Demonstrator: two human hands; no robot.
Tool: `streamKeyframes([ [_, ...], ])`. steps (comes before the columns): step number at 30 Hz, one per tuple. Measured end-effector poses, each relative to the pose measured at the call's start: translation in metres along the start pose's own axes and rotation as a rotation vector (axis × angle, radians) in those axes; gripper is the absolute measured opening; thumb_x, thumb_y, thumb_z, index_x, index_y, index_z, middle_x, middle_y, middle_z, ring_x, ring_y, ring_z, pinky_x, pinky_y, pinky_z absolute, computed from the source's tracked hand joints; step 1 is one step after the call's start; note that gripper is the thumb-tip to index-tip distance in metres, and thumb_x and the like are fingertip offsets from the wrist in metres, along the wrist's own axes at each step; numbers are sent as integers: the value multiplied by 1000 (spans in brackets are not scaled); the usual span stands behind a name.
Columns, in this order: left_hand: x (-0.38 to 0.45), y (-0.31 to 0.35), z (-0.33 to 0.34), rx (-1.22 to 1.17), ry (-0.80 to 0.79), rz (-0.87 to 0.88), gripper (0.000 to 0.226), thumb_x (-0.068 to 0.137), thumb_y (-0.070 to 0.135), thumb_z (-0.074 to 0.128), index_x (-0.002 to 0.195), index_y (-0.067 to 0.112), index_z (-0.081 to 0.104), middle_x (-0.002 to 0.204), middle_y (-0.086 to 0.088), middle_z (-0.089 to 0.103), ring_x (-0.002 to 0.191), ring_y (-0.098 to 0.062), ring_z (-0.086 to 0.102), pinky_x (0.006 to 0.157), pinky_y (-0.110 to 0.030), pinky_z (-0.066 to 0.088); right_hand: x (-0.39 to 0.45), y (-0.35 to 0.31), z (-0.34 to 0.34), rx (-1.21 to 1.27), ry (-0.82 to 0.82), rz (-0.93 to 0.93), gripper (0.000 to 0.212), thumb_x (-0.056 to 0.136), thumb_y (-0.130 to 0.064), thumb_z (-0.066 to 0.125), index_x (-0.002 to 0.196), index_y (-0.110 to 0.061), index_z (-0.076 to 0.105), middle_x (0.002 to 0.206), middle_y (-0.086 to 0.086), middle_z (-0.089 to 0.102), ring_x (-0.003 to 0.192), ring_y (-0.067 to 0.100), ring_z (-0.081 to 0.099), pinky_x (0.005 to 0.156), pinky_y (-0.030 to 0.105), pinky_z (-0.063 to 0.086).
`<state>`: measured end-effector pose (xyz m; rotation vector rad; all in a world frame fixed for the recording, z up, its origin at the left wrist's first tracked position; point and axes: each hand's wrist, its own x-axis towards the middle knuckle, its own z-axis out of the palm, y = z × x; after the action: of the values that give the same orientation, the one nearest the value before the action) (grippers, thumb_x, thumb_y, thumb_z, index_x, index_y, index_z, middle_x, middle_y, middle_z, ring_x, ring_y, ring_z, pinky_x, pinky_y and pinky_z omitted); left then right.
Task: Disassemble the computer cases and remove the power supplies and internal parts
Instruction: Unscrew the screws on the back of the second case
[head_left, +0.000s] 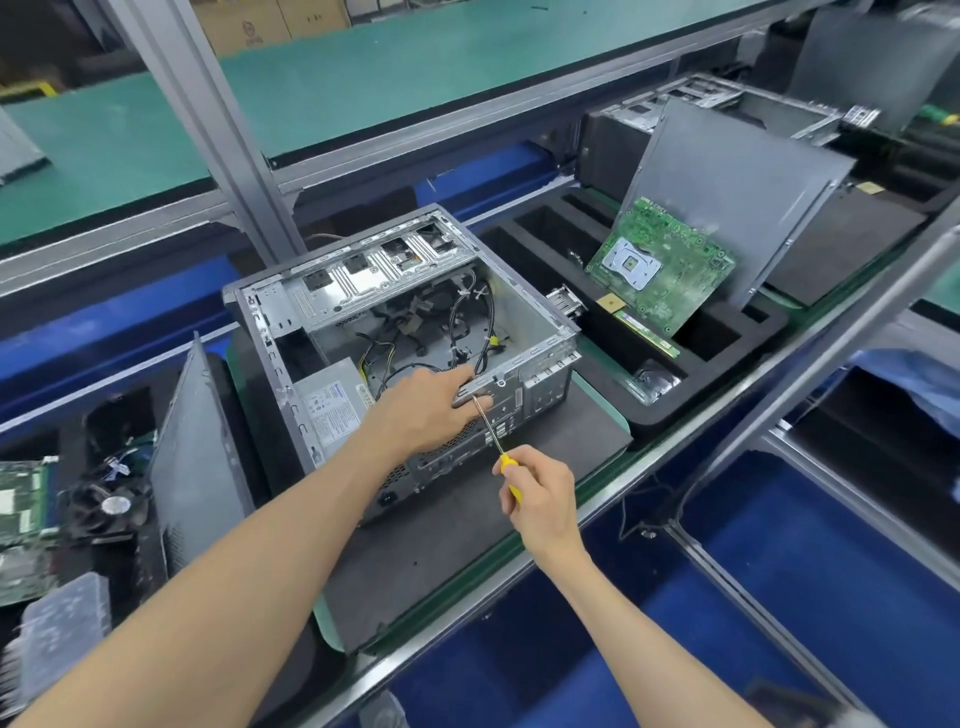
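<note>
Head view: I'm unscrewing the open computer case (400, 332).
My left hand (431, 410) grips its rear edge, fingers curled; right hand (540, 499) fingers pinch the screwdriver (493, 436).

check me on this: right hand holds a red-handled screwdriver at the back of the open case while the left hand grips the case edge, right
Not quite: the head view shows the screwdriver handle is yellow, not red. The rest holds: the right hand holds it with the tip at the back of the open case, and the left hand grips the case edge.
</note>
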<state>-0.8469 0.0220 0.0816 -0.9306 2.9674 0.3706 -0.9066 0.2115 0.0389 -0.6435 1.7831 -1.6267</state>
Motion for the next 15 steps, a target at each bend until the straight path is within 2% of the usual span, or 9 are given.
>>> streamKeyframes([
  [4, 0, 1, 0, -4, 15, -4, 53, 93, 73, 39, 119, 28, 49, 67, 0, 59, 66, -18, 60, 70, -42, 57, -2, -1, -2, -33, 27, 56, 27, 98, -7, 51, 78, -10, 68, 46, 4, 51, 40, 11, 41, 46, 22, 34],
  [12, 0, 1, 1, -12, 20, -6, 51, 93, 71, 41, 118, 27, 50, 71, -2, 62, 68, -20, 62, 72, -42, 57, -3, -15, -6, -102, -5, 115, 28, 98, -12, 49, 81, -11, 71, 45, 2, 53, 38, 10, 42, 47, 24, 34],
  [15, 1, 1, 2, -15, 9, -6, 52, 94, 71, 40, 121, 28, 48, 75, -3, 65, 70, -21, 63, 74, -44, 58, 0, -20, -14, -229, -4, 28, 25, 98, -15, 52, 83, -7, 71, 49, 10, 55, 43, 10, 42, 48, 29, 40],
])
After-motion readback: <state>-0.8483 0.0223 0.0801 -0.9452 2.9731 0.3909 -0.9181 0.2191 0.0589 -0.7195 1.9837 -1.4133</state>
